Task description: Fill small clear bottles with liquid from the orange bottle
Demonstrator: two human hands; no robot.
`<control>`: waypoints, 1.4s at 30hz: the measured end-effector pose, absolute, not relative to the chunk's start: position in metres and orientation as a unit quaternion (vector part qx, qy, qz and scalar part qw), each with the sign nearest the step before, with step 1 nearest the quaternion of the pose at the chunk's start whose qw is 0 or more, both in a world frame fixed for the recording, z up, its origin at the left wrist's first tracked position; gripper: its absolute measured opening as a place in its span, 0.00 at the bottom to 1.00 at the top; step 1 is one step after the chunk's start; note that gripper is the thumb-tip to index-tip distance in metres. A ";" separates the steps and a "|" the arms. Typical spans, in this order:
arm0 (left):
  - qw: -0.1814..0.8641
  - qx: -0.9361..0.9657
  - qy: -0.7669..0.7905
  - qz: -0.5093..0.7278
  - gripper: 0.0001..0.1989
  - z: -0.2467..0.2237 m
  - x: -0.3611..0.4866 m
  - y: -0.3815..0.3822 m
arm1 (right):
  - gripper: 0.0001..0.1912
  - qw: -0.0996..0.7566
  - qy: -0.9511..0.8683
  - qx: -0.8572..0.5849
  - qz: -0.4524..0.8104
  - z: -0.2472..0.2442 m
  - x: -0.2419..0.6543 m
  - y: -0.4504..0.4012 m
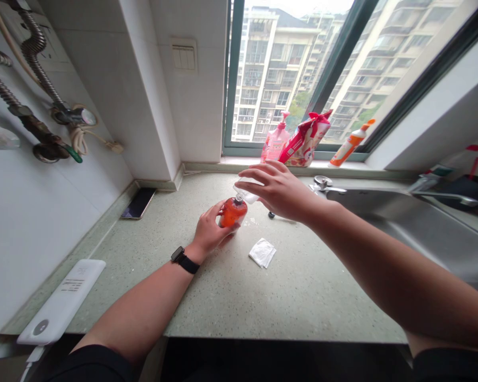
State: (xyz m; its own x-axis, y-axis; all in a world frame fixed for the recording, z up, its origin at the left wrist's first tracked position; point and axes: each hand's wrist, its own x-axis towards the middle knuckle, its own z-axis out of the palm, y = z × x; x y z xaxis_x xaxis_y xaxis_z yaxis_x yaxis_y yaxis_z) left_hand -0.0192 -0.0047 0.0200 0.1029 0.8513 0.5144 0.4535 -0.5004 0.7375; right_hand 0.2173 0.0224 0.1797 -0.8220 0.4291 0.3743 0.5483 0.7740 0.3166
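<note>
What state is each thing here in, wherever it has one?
Orange bottle: upright, uncapped, in left hand.
Clear container: tipped at that bottle's mouth, in right hand.
Tissue: folded, flat.
Phone: lying flat, screen dark.
Power bank: cable plugged in.
Red bag: top gathered closed.
Pump bottle: upright.
Orange-capped bottle: cap on.
Tap: no flow visible.

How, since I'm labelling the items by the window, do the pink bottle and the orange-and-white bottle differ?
The pink bottle has a pump top; the orange-and-white bottle has an orange cap. The pink bottle is broad-bodied, while the orange-and-white bottle is slim. The pink bottle looks see-through, the orange-and-white bottle opaque. Both stand on the windowsill.
</note>
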 end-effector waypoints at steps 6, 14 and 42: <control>0.206 0.708 0.462 0.492 0.38 0.020 -0.019 -0.005 | 0.28 0.139 -0.931 -0.256 -0.218 0.181 0.214 0.023; 0.217 0.702 0.468 0.491 0.37 0.019 -0.020 -0.004 | 0.30 0.127 -0.936 -0.248 -0.217 0.184 0.210 0.026; 0.223 0.688 0.478 0.499 0.37 0.019 -0.019 -0.004 | 0.25 0.109 -0.938 -0.233 -0.232 0.189 0.198 0.029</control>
